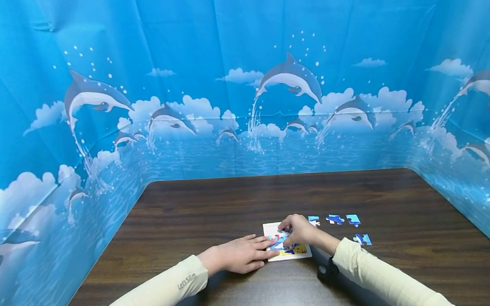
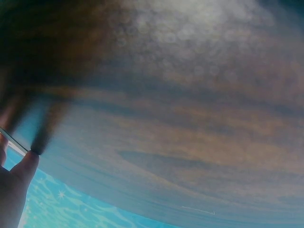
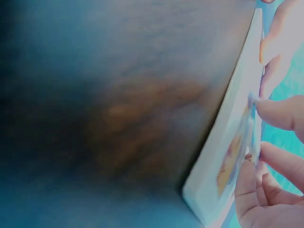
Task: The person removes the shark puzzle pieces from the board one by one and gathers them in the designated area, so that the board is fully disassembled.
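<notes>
A small puzzle board [image 1: 270,227] with a white frame lies on the table, a colourful picture partly filled in on it. My left hand [image 1: 242,255] rests flat, its straight fingertips on the board's left edge; the left wrist view catches only part of it, at the lower left. Over the board's right side, my right hand [image 1: 301,231] has its fingers bent. Its thumb and fingertips pinch a bluish puzzle piece [image 3: 253,135] close against the board's surface. Much of that piece is hidden behind the fingers.
Several loose blue puzzle pieces lie right of the board, among them one piece [image 1: 335,219] at the back and another piece [image 1: 362,239] nearer. The dark wooden table [image 1: 198,207] is enclosed by a blue dolphin-print curtain [image 1: 207,80]. A black wrist device [image 1: 328,270] sits at the right cuff.
</notes>
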Available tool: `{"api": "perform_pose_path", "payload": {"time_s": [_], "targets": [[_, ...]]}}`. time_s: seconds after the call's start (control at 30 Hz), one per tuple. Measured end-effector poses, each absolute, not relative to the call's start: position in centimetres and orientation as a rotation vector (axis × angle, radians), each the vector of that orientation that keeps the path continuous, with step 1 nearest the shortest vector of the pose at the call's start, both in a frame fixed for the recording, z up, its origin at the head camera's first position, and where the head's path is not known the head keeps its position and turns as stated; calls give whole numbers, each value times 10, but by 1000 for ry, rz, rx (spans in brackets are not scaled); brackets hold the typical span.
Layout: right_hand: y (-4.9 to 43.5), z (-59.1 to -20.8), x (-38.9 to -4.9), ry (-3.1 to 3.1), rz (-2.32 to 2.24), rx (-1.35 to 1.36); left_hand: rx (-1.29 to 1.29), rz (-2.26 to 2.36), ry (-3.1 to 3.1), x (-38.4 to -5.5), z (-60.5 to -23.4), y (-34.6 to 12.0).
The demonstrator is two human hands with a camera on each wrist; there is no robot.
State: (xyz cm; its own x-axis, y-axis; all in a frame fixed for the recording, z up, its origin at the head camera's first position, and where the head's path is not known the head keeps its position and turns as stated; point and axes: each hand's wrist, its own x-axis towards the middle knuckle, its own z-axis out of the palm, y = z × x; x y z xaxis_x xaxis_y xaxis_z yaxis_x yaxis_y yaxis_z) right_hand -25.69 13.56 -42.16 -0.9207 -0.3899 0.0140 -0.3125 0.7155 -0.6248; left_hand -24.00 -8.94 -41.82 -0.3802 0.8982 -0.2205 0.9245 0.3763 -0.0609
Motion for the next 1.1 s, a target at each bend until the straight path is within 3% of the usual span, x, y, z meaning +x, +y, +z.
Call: {"api": "perform_pose_path", "payload": {"time_s": [0.93, 1.1], "targets": [[143, -419, -248, 2951, -532, -1165, 1637, -279, 2492, -240, -421, -89], [146, -420, -247, 2977, -592, -1062, 1638, -270, 2489, -240, -421, -89]]}}
